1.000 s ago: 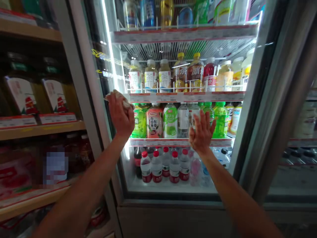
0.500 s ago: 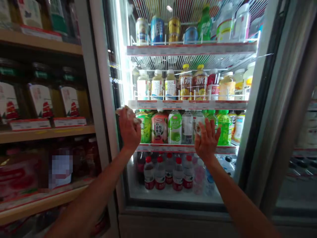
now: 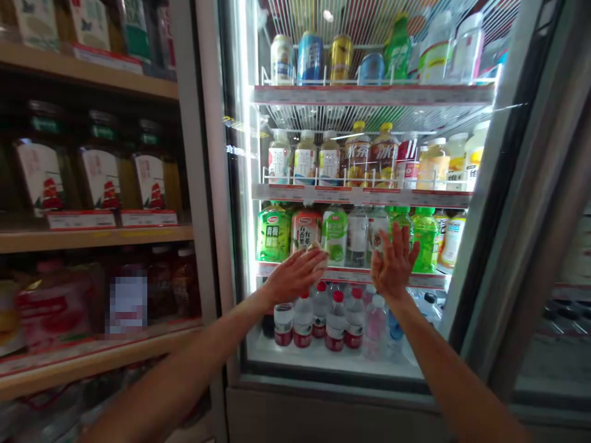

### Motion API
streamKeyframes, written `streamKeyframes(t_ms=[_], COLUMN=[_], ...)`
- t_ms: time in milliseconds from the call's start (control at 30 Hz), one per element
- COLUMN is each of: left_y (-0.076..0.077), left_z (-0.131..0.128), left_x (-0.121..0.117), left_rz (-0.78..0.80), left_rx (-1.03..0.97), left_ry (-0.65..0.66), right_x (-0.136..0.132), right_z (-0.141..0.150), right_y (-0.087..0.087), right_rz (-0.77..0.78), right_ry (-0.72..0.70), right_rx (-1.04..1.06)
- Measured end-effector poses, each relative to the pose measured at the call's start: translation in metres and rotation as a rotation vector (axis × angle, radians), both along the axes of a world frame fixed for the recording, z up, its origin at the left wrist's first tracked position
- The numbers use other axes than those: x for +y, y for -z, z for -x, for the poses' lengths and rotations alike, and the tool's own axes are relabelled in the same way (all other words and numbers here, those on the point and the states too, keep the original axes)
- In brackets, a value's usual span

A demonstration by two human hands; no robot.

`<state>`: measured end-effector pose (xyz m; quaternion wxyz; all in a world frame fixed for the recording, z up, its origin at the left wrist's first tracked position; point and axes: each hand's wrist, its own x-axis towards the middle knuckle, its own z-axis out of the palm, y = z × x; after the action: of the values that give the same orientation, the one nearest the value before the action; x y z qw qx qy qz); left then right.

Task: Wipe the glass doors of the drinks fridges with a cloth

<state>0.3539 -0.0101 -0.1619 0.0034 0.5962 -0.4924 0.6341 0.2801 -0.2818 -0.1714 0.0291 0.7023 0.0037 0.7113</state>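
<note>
My left hand [image 3: 295,277] lies against the glass door [image 3: 244,203] of a lit drinks fridge, fingers pointing right. A scrap of pale cloth [image 3: 317,247] peeks out at its fingertips, pressed under the hand. It sits in front of the green and pink tea bottles [image 3: 289,232] and the shelf rail below them. My right hand [image 3: 394,261] is spread flat on the same glass a little to the right, fingers up, holding nothing. Red-capped water bottles [image 3: 323,317] stand on the bottom shelf under both hands.
Inside the fridge, upper shelves carry cans [image 3: 323,58] and yellow-capped tea bottles [image 3: 364,157]. Left of the fridge, wooden shelves [image 3: 92,237] hold dark jars with white labels. The door's grey frame [image 3: 512,203] slants down on the right, with another cooler beyond it.
My left hand with the cloth has swept down and to the right across the glass, from near the door's left edge to beside my right hand. The view has shifted left.
</note>
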Motion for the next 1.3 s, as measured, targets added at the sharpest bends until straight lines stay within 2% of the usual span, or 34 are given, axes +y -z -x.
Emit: streamKeyframes(t_ms=[33, 67, 133, 167, 200, 233, 333, 367, 400, 433, 533, 567, 600, 633, 733, 767, 800, 833, 933, 967, 1000, 1100, 1133, 1167, 1267, 1300], left_y=[0.000, -0.001, -0.006, -0.007, -0.007, -0.004, 0.007, 0.009, 0.008, 0.005, -0.007, -0.008, -0.006, -0.001, 0.017, 0.020, 0.020, 0.017, 0.004, 0.002, 0.002, 0.004, 0.002, -0.003, -0.019, -0.022], left_z=[0.000, -0.002, -0.006, -0.007, -0.007, -0.005, 0.001, 0.001, -0.001, -0.003, -0.013, -0.014, -0.013, -0.011, -0.005, -0.004, -0.005, -0.007, -0.014, -0.014, -0.013, -0.010, -0.010, -0.011, -0.015, -0.015], left_x=[0.001, 0.003, 0.008, 0.007, 0.004, -0.001, -0.019, -0.021, -0.020, -0.017, -0.003, 0.000, 0.001, 0.001, 0.002, 0.005, 0.008, 0.012, 0.013, 0.009, 0.005, -0.004, -0.003, -0.001, 0.004, 0.003], left_rz=[-0.023, 0.060, 0.380, 0.500, 0.556, 0.522, 0.095, -0.013, -0.056, -0.010, 0.476, 0.606, 0.654, 0.593, 0.037, -0.097, -0.121, -0.028, 0.504, 0.565, 0.506, 0.026, -0.028, 0.025, 0.557, 0.654], left_rx=[-0.007, 0.008, 0.069, 0.088, 0.096, 0.088, 0.035, 0.039, 0.060, 0.100, 0.280, 0.317, 0.326, 0.300, 0.102, 0.055, 0.037, 0.047, 0.146, 0.170, 0.178, 0.119, 0.103, 0.103, 0.174, 0.185], left_ry=[0.004, 0.005, 0.006, 0.010, 0.013, 0.014, 0.008, 0.002, -0.005, -0.019, -0.079, -0.087, -0.086, -0.075, -0.020, -0.011, -0.012, -0.019, -0.031, -0.024, -0.015, -0.018, -0.035, -0.054, -0.061, -0.036], right_x=[0.000, 0.000, 0.001, 0.001, 0.002, 0.002, 0.001, 0.000, -0.001, -0.001, -0.001, -0.001, 0.000, 0.000, 0.001, 0.001, 0.001, 0.000, 0.000, 0.000, 0.000, 0.000, 0.000, 0.000, 0.001, 0.002], right_z=[0.000, 0.000, 0.001, 0.001, 0.000, 0.000, -0.001, -0.001, -0.002, -0.002, -0.002, -0.002, -0.002, -0.002, -0.003, -0.003, -0.003, -0.004, -0.004, -0.004, -0.004, -0.003, -0.002, -0.002, -0.001, 0.000], right_y=[0.000, 0.001, 0.002, 0.002, 0.002, 0.003, 0.004, 0.005, 0.005, 0.006, 0.007, 0.007, 0.007, 0.007, 0.007, 0.007, 0.007, 0.007, 0.007, 0.007, 0.007, 0.007, 0.006, 0.006, 0.005, 0.005], right_rz=[0.006, 0.010, 0.001, -0.009, -0.022, -0.033, -0.043, -0.040, -0.036, -0.033, -0.033, -0.035, -0.035, -0.035, -0.036, -0.037, -0.035, -0.033, -0.024, -0.024, -0.026, -0.029, -0.024, -0.019, -0.009, -0.011], right_ry=[-0.005, -0.010, -0.019, -0.023, -0.026, -0.030, -0.038, -0.043, -0.047, -0.051, -0.063, -0.064, -0.064, -0.066, -0.073, -0.071, -0.067, -0.061, -0.042, -0.038, -0.034, -0.017, -0.013, -0.011, -0.011, -0.011], right_rx=[0.003, 0.007, 0.015, 0.017, 0.019, 0.022, 0.029, 0.029, 0.029, 0.027, 0.016, 0.016, 0.015, 0.012, -0.001, -0.006, -0.011, -0.015, -0.011, -0.008, -0.001, 0.009, 0.009, 0.005, -0.016, -0.017])
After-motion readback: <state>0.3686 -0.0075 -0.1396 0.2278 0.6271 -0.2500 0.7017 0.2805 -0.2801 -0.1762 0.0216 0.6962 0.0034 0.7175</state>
